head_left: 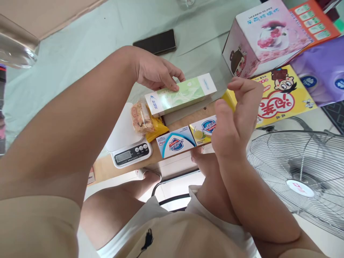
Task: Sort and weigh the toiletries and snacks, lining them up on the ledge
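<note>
Left hand: fingers grip green-and-white carton, beside snack pack. Right hand: fingers half-curled, open, near yellow box.

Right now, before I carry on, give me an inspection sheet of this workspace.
Surface: pale green cloth, with a wooden edge showing on the near side.
Job's things: green and white box in the left hand.
Clutter: phone, white scale, packaged food, two Safeguard boxes; to the right, pink box, yellow box, purple pack.
Hands: left has its thumb on the box; right hand is raised, nothing visible in it.
Cables: nothing seen.
Surroundings: wire-caged fan beside the right forearm.
</note>
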Tool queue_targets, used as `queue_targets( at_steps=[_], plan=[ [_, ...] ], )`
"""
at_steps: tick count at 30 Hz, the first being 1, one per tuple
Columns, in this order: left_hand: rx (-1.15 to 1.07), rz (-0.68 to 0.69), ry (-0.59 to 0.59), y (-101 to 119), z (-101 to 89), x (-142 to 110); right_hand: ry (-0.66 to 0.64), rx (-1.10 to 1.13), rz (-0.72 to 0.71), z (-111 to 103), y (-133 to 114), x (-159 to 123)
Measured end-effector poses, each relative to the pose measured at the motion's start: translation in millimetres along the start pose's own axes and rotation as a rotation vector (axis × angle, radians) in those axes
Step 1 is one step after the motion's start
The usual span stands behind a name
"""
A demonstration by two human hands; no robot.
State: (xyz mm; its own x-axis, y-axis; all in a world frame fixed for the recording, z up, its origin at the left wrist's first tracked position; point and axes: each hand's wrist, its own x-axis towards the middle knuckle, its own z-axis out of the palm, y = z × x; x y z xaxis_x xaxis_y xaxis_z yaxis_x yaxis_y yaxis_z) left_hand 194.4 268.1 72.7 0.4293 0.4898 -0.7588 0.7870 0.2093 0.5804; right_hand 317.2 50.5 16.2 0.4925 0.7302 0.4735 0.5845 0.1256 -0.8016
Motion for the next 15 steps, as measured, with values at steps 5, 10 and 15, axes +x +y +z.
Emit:
queue_targets(
  at_steps=[5, 10, 15],
  plan=[
    [0.110, 0.031, -0.123, -7.9, -3.0, -0.5, 0.082, -0.106, -0.052, 2.5, 16.1, 2.2],
    [0.027, 0.361, -0.056, -17.0, 1.2, 10.0, 0.174, -0.031, -0.069, 2.9, 11.8, 5.3],
    [0.151, 0.296, -0.180, -11.3, 8.7, 9.2, 0.174, 0.135, -0.040, 3.3, 9.1, 4.7]
  ],
)
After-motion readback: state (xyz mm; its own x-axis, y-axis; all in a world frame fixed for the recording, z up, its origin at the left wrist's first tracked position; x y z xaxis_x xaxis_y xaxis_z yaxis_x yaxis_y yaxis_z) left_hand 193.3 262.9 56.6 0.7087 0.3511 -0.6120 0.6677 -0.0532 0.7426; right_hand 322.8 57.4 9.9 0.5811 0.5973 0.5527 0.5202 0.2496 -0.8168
